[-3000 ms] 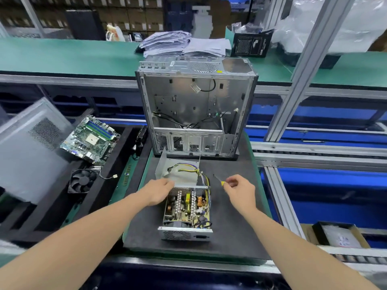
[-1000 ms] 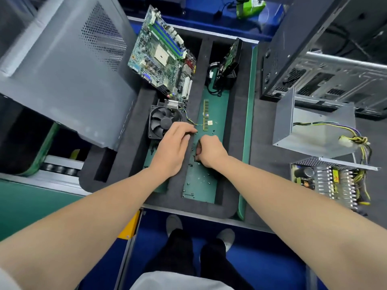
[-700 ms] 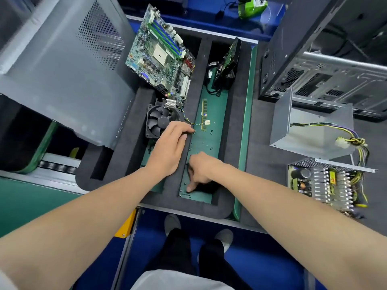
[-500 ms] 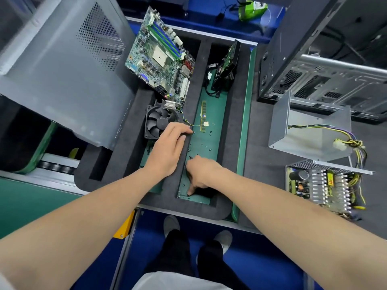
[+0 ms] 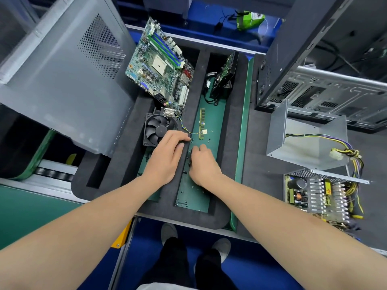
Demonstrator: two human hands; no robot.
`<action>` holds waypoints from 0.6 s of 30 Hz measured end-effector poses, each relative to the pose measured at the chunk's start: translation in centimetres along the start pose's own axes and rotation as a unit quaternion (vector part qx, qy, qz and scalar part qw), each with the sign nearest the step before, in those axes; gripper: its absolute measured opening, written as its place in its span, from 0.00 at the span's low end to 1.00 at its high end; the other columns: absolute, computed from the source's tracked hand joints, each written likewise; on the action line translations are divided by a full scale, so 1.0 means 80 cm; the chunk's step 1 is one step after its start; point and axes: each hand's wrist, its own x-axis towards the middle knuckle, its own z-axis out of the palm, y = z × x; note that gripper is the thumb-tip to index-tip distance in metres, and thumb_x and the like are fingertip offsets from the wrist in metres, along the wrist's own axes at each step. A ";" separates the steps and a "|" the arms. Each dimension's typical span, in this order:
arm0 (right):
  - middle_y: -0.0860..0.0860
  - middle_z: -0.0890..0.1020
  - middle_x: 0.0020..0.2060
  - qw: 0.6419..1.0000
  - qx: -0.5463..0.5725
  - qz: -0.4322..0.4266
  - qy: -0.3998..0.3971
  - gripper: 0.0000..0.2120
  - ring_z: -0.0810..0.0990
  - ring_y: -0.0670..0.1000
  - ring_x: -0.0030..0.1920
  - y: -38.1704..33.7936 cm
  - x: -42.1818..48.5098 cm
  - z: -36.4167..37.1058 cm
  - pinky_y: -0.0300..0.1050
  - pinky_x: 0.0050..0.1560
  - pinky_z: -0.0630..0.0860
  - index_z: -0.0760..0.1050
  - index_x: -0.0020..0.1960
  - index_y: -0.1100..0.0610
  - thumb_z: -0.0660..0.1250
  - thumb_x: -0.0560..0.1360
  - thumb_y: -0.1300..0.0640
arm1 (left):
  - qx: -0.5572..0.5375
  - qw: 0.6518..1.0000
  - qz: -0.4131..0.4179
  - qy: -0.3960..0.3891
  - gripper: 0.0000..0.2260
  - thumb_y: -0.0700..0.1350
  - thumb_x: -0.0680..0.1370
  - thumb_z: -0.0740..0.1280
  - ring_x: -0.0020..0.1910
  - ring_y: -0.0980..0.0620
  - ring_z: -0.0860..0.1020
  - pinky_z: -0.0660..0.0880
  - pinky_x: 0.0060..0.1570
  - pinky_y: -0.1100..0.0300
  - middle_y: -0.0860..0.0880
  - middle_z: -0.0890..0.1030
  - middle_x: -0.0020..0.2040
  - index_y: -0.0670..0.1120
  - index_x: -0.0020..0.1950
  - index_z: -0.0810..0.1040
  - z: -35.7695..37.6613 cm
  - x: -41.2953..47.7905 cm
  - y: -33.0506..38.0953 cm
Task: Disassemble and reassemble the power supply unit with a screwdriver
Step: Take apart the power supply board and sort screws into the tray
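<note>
I seem to be fetching screws (image 5: 181,203): my left hand (image 5: 167,158) rests flat on the foam divider (image 5: 167,195), my right hand (image 5: 203,165) curls over them, grip unclear; next, carry one to the open power supply unit (image 5: 320,195) at the far right.

The black foam tray (image 5: 195,84) holds loose screws (image 5: 181,204) in the slot under the right hand (image 5: 204,166), a memory stick (image 5: 202,126) just beyond its fingers and a fan (image 5: 160,128) just beyond the left hand (image 5: 167,158), while the grey mat (image 5: 257,185) well to the right bears the opened power supply (image 5: 318,197).
</note>
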 end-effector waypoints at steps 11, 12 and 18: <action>0.56 0.72 0.58 0.984 0.156 0.077 -0.027 0.12 0.76 0.58 0.54 0.002 0.008 -0.008 0.53 0.56 0.78 0.75 0.57 0.57 0.64 0.77 0.68 | -0.012 1.000 0.003 0.005 0.09 0.37 0.85 0.60 0.66 0.55 0.74 0.71 0.66 0.58 0.53 0.74 0.63 0.46 0.62 0.77 0.004 -0.002 -0.007; 0.56 0.72 0.58 0.981 0.178 0.079 -0.013 0.12 0.76 0.58 0.54 0.003 0.009 -0.007 0.52 0.54 0.76 0.74 0.57 0.57 0.63 0.76 0.68 | -0.006 1.000 0.000 0.006 0.09 0.38 0.85 0.61 0.65 0.55 0.74 0.72 0.64 0.56 0.53 0.73 0.63 0.47 0.61 0.77 0.003 -0.002 -0.006; 0.52 0.72 0.55 0.906 0.374 0.102 0.171 0.17 0.76 0.55 0.48 0.001 0.006 -0.022 0.51 0.50 0.75 0.65 0.58 0.56 0.66 0.74 0.67 | 0.178 0.979 -0.037 0.095 0.11 0.40 0.80 0.66 0.53 0.44 0.77 0.75 0.49 0.48 0.47 0.74 0.63 0.46 0.63 0.75 -0.009 -0.004 0.012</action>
